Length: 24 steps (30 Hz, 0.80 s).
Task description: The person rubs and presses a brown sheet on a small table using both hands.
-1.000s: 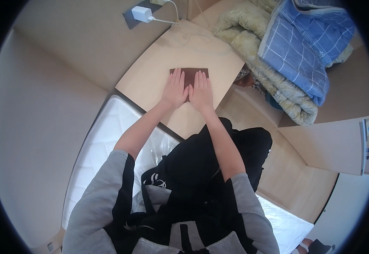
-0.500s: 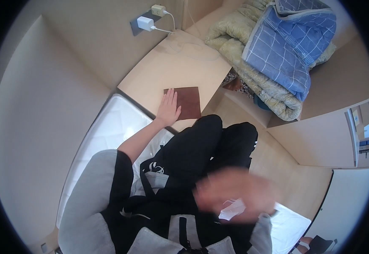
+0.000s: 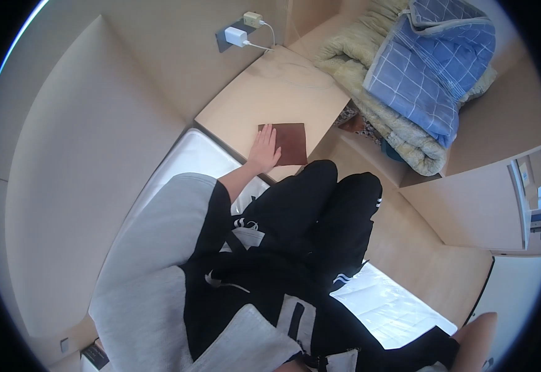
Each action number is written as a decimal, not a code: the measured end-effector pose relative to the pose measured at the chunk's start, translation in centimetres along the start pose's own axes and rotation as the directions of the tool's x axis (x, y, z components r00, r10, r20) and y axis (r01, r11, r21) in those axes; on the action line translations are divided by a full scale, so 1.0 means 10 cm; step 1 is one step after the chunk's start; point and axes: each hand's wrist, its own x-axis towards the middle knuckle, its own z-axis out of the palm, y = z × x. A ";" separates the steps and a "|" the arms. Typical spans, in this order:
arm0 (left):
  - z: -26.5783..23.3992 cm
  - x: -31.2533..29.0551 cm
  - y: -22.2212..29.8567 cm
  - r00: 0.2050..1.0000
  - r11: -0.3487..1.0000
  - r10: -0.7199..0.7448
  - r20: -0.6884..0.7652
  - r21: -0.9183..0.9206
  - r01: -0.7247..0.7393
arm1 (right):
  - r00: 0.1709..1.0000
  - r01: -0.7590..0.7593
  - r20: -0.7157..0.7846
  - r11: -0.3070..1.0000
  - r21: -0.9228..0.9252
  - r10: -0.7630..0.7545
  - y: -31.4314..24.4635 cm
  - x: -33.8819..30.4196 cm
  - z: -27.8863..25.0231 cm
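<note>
My left hand [image 3: 264,150] lies flat, fingers stretched out, on the left part of a dark brown square sheet [image 3: 292,144] that looks like leather. That sheet rests on a light wooden tabletop [image 3: 233,111], close to its near edge by my knees. Of my right arm [image 3: 478,338] only a bare stretch shows at the lower right, bent back toward me; the right hand itself is out of sight.
White chargers [image 3: 236,37] with cables sit in the wall socket behind the tabletop. A folded blue checked quilt [image 3: 416,80] lies on a yellowish one [image 3: 345,49] at the upper right. I sit on a bed with a white mattress [image 3: 394,307].
My right hand, blurred in front of my lap with a small white piece by it, has left the view toward me. My left hand stays on the brown sheet. The view has shifted.
</note>
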 end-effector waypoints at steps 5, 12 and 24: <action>0.05 0.05 0.05 1.000 1.000 0.000 0.024 0.015 0.000 | 0.997 -0.074 -0.027 0.996 0.042 0.075 0.03 -0.06 0.01; 0.02 0.07 0.06 1.000 1.000 0.007 0.002 -0.020 -0.007 | 0.872 -0.458 -0.080 0.862 0.216 0.483 0.37 -0.56 0.11; 0.06 -0.07 0.05 1.000 0.993 0.021 -0.002 -0.112 -0.022 | 0.401 -0.790 0.047 0.319 0.523 0.915 0.62 -1.51 0.45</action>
